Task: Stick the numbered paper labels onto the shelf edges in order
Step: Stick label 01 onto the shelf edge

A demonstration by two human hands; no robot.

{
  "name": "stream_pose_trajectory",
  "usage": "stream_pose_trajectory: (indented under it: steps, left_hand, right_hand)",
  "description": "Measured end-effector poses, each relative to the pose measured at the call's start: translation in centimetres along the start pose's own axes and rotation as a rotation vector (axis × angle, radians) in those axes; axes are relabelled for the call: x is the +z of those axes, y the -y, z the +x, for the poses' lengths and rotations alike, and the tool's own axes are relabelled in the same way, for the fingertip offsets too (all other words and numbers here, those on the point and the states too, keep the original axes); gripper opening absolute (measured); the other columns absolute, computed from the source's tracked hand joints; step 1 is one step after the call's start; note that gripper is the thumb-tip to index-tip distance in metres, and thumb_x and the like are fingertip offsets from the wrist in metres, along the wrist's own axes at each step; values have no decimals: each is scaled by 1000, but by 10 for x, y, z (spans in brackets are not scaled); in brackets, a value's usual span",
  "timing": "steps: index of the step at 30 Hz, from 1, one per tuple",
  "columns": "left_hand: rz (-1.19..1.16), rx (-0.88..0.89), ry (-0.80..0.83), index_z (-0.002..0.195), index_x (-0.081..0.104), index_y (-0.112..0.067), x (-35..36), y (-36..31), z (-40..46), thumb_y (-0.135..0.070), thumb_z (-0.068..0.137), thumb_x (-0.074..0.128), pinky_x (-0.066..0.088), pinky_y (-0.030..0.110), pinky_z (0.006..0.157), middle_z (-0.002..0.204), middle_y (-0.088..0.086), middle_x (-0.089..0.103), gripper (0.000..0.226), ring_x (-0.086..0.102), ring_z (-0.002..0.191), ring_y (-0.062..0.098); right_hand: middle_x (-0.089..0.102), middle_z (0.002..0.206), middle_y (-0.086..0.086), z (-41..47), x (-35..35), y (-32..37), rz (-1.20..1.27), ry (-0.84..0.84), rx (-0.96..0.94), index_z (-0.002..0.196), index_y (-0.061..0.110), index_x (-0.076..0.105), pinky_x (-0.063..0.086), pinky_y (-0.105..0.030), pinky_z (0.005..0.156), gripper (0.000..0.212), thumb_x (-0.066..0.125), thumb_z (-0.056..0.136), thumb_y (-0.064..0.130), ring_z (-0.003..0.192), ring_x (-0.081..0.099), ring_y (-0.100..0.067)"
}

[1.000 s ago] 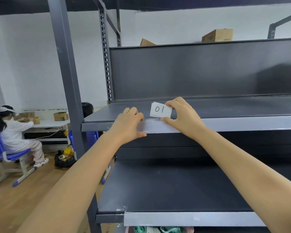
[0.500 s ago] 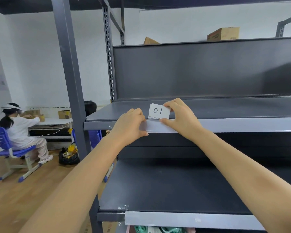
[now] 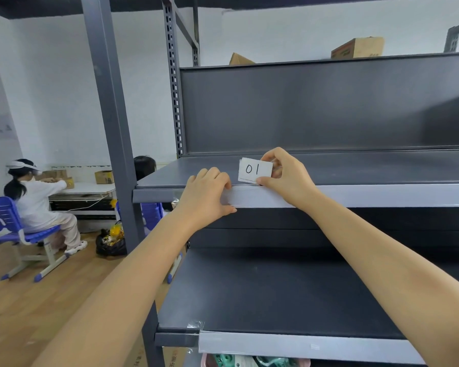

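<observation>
I see the dark grey shelving unit [image 3: 316,107] filling most of the head view, its upright post [image 3: 109,123] standing left of my left fingers. The upper shelf [image 3: 382,168] runs out behind and to the right of my right fingers, and its pale grey front strip [image 3: 382,196] passes straight under both hands. The lower shelf [image 3: 289,287] lies well below the fingers, between my two forearms, with its own pale strip [image 3: 289,345] along the front.

My left hand [image 3: 206,197] grips the upper strip: the fingers curl over its top edge and the thumb presses up from beneath, so the strip is clamped between them. Just to the right of those fingertips, my right hand [image 3: 286,176] pinches a small stack of white paper labels [image 3: 255,170], thumb at the lower right corner and fingers curled behind the upper right edge. The top label reads "01". The stack stands upright above the strip, its lower edge near the strip's top lip; I cannot tell whether it touches.

Far left of my left fingers, a person in white [image 3: 37,202] sits on a blue chair [image 3: 8,223] at a white table [image 3: 82,190]. Above and right of my right fingers, a cardboard box [image 3: 358,47] sits beyond the back panel.
</observation>
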State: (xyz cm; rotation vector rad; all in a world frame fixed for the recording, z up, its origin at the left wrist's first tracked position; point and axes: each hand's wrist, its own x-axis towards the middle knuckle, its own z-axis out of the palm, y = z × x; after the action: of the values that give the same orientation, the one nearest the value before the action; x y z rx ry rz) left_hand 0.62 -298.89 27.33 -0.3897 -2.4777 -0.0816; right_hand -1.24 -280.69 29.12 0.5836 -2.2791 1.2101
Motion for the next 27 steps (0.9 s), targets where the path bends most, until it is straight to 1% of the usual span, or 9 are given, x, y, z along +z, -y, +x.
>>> stream_pose_trajectory:
  steps: [5, 8, 11, 13, 15, 18, 20, 23, 27]
  left_hand:
    - [-23, -13, 4, 114, 53, -18, 2, 2, 0, -43, 78, 69, 35, 31, 92, 116, 0, 49, 47, 43, 108, 20]
    - [-24, -9, 0, 114, 53, -18, 2, 2, 0, -43, 78, 69, 34, 31, 92, 115, 0, 49, 47, 43, 107, 20]
    - [-31, -1, -5, 115, 53, -18, 2, 3, -1, -43, 79, 69, 34, 30, 91, 115, 0, 49, 47, 43, 107, 20]
    - [-37, 3, -9, 115, 53, -18, 3, 4, -1, -43, 79, 69, 33, 29, 91, 115, -1, 49, 47, 43, 107, 19]
    - [-44, 4, -13, 116, 53, -18, 4, 5, -2, -43, 78, 69, 33, 28, 90, 115, -1, 49, 48, 43, 106, 19]
    - [-52, 8, -17, 117, 53, -18, 4, 6, -3, -43, 79, 68, 32, 27, 90, 115, -2, 48, 48, 42, 107, 18]
    - [-57, 12, -20, 118, 53, -19, 5, 6, -3, -43, 79, 68, 32, 28, 91, 116, -2, 49, 48, 42, 108, 18]
    - [-58, 17, -27, 118, 53, -19, 6, 8, -3, -44, 79, 68, 32, 27, 91, 116, -2, 49, 49, 43, 108, 18]
    - [-75, 21, -24, 118, 53, -19, 7, 9, -3, -44, 79, 68, 32, 27, 92, 116, -3, 49, 48, 43, 108, 17]
  right_hand:
    - [52, 90, 2, 3, 2, -1, -2, -11, 17, 105, 18, 53, 41, -14, 56, 22, 62, 87, 10, 74, 51, -12]
    - [52, 89, 3, 4, 0, 0, -2, -20, 10, 111, 15, 53, 41, -8, 54, 24, 61, 88, 10, 70, 50, -7]
    - [54, 87, 2, 5, 1, 3, 18, -33, 12, 114, 16, 53, 43, -16, 62, 24, 59, 91, 13, 66, 49, -7]
    - [61, 84, 4, 4, 3, 6, 78, -29, 27, 113, 18, 51, 50, -23, 71, 21, 56, 93, 14, 66, 55, -7]
    - [67, 94, -1, 3, 5, 7, 124, -25, 49, 111, 20, 48, 54, -32, 80, 17, 53, 95, 16, 69, 60, -10]
    - [69, 97, -6, 1, 6, 8, 125, -37, 61, 106, 24, 45, 54, -38, 83, 14, 52, 96, 17, 70, 61, -11]
    - [69, 95, -3, 0, 5, 7, 128, -46, 68, 105, 24, 43, 54, -37, 82, 14, 51, 96, 17, 70, 62, -10]
    - [69, 93, -1, 2, -1, 6, 134, -66, 74, 104, 23, 44, 52, -28, 74, 14, 52, 96, 17, 69, 63, -7]
    - [68, 99, -4, 9, -16, 1, 93, -148, 110, 105, 22, 44, 46, -23, 60, 12, 50, 96, 17, 78, 63, -15]
